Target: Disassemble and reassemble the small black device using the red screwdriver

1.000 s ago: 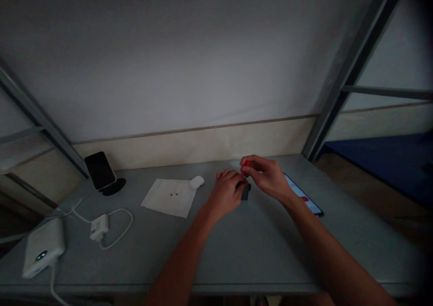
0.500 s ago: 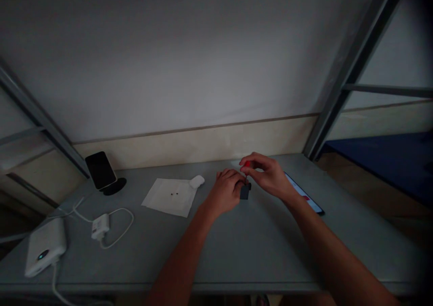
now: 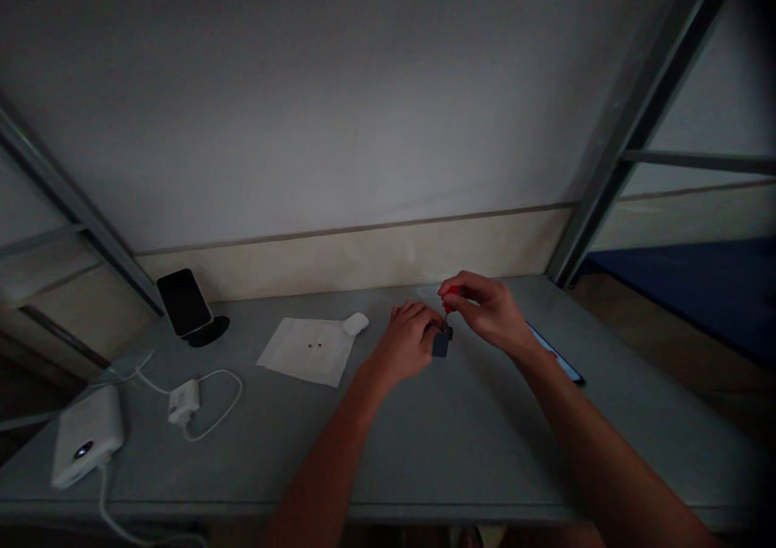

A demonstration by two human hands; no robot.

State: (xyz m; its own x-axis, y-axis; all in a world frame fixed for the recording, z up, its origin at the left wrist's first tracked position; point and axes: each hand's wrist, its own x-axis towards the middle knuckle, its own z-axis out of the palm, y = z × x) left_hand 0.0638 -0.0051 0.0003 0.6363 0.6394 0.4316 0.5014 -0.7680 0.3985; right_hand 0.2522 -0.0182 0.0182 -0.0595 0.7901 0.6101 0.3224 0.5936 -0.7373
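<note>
My left hand [image 3: 411, 339] is closed around a small dark block [image 3: 440, 344] on the grey desk, its fingers hiding the block's left side. My right hand [image 3: 488, 309] pinches the red handle of a screwdriver [image 3: 450, 296], whose thin shaft slants down to the top of the block. To the left of my left hand lies a white sheet of paper [image 3: 303, 354] with two tiny dark pieces [image 3: 314, 345] on it. A crumpled white item [image 3: 355, 323] rests at the paper's upper right corner.
A black phone [image 3: 183, 301] leans on a round stand at the back left. A white power bank [image 3: 89, 435] and a white adapter [image 3: 183, 402] with cables lie at the left. Another phone [image 3: 563, 360] lies under my right forearm. Metal posts [image 3: 600, 184] flank the desk.
My right hand has shifted slightly right, and the red handle now tilts more to the right. My left hand still holds the block. The whole view has moved a little.
</note>
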